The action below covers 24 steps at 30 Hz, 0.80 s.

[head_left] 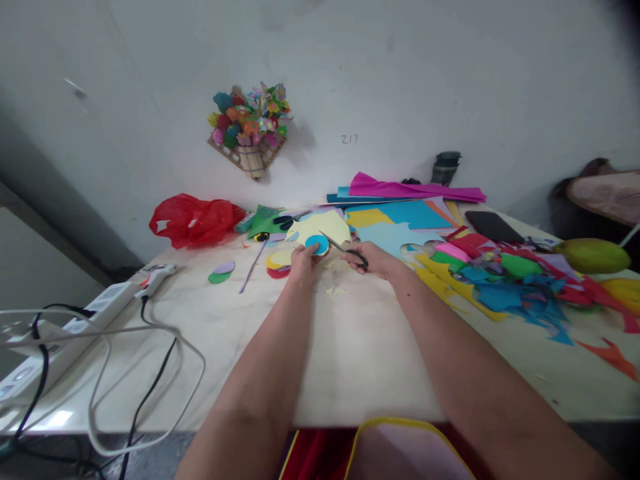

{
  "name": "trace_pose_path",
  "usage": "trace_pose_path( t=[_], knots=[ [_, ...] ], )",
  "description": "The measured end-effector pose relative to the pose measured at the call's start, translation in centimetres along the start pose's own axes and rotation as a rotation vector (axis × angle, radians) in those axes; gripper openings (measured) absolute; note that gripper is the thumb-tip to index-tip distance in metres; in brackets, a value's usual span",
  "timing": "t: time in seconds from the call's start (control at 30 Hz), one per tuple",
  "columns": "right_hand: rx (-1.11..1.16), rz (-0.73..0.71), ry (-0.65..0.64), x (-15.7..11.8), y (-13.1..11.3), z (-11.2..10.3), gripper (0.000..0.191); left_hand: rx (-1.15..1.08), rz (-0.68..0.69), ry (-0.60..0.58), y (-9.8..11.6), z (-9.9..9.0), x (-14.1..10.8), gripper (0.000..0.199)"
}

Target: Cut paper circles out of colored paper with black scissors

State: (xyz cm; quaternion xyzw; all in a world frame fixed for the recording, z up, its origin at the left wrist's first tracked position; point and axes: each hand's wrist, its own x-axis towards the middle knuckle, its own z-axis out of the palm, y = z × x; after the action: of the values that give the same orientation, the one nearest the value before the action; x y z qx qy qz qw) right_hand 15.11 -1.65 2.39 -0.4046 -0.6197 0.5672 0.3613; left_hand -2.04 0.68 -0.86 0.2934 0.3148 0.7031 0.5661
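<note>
My left hand (303,260) is closed on a blue paper circle (317,245), with a pale yellow sheet (325,224) just behind and partly under it. In my right hand (369,259) is a pair of scissors (356,257), fingers through the dark handles. The blades point left, across the pale sheet towards the blue circle. Whether they touch paper I cannot tell. Left of my left hand lies a small pile of yellow and red circles (278,263). Further left, a purple circle (225,267) overlaps a green one (218,277). Small pale offcuts (336,292) lie below my hands.
Coloured scraps (520,287) are heaped on the right, near a dark phone-like slab (494,227). Larger sheets (420,217) lie at the back. A red plastic bag (195,220) sits back left. A power strip (80,327) with loose cables (200,373) runs along the left edge.
</note>
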Motion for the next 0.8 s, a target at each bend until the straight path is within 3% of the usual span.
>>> trace_pose_path(
  t=[0.4, 0.8],
  knots=[
    [-0.059, 0.021, 0.019, -0.06, 0.18, 0.03, 0.032, -0.007, -0.008, 0.0, 0.11, -0.09, -0.04, 0.02],
    [0.063, 0.058, -0.02, 0.56, 1.02, -0.01, 0.028, 0.012, -0.014, -0.022, 0.26, 0.12, -0.3, 0.02]
  ],
)
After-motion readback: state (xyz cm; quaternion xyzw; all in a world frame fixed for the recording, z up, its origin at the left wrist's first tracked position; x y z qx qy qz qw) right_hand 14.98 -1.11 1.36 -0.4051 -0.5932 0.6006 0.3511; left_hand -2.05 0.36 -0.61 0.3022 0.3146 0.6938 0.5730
